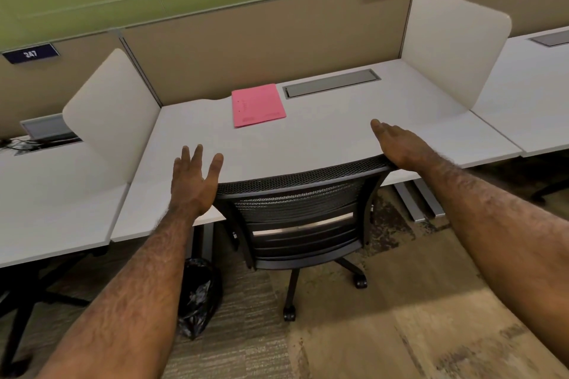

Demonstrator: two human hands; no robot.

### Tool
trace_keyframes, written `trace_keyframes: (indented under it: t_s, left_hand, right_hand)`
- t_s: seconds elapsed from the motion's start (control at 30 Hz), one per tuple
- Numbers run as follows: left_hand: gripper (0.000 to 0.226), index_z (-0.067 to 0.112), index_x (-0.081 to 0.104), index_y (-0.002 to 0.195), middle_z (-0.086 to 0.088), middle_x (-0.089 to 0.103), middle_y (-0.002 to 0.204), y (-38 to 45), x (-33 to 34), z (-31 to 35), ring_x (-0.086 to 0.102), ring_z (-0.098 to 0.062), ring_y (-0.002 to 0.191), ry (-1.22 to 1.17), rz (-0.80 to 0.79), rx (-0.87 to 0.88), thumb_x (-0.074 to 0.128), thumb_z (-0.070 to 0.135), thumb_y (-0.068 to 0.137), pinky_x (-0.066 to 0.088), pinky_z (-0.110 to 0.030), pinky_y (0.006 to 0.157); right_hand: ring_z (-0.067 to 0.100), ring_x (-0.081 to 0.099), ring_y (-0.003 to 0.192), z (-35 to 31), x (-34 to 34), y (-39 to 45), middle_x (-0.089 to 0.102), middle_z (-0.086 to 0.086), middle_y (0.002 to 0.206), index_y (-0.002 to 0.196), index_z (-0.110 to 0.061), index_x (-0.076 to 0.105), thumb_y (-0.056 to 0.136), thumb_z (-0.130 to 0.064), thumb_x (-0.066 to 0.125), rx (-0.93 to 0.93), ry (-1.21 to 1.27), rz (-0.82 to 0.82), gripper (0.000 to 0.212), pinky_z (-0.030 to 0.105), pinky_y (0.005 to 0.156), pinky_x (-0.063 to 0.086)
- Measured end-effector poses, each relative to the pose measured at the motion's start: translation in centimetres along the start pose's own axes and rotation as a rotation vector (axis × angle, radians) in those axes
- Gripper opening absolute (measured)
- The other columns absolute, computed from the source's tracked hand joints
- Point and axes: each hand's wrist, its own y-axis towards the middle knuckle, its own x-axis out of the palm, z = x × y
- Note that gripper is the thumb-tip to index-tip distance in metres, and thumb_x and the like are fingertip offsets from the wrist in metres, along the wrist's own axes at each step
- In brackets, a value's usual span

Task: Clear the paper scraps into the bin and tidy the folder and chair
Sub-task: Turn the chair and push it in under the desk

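Observation:
A black mesh-backed office chair (295, 206) stands pushed in against the white desk (338, 126). My left hand (192, 181) is at the left top corner of the chair's back, fingers straight and spread. My right hand (397, 144) rests on the right top corner of the back, fingers extended over the desk edge. A closed pink folder (258, 105) lies flat at the back of the desk, left of a grey cable hatch (331, 83). A bin lined with a black bag (198, 295) stands on the floor under the desk's left side. I see no paper scraps on the desk.
White side dividers (114, 114) (452, 46) stand at both ends of the desk, with a beige partition behind. Neighbouring desks lie left and right; the left one has a hatch with cables (46, 132). Carpet covers the floor behind the chair.

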Motion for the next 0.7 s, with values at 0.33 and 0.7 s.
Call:
trace_keyframes:
  t_s: [0.33, 0.7]
  left_hand:
    - [0.083, 0.024, 0.01, 0.152, -0.006, 0.002, 0.162, -0.1, 0.4, 1.2, 0.001, -0.026, 0.148, 0.104, 0.185, -0.042, 0.018, 0.074, 0.086, 0.007, -0.048, 0.118]
    - [0.089, 0.012, 0.038, 0.142, -0.015, 0.039, 0.149, -0.4, -1.0, 1.8, 0.033, -0.036, 0.136, 0.444, 0.123, -0.076, 0.006, 0.073, 0.085, 0.027, -0.054, 0.111]
  right_hand:
    - [0.028, 0.028, 0.142, -0.5, -0.5, 1.1, 0.033, 0.005, 0.155, 0.147, -0.028, 0.029, 0.068, -0.087, -0.009, -0.042, -0.042, 0.103, 0.105, 0.052, 0.116, 0.02]
    - [0.029, 0.049, 0.127, -1.5, -1.1, -1.3, 0.058, 0.01, 0.135, 0.135, -0.016, 0.05, 0.082, -0.074, -0.007, -0.123, -0.175, 0.32, 0.097, 0.052, 0.114, 0.022]
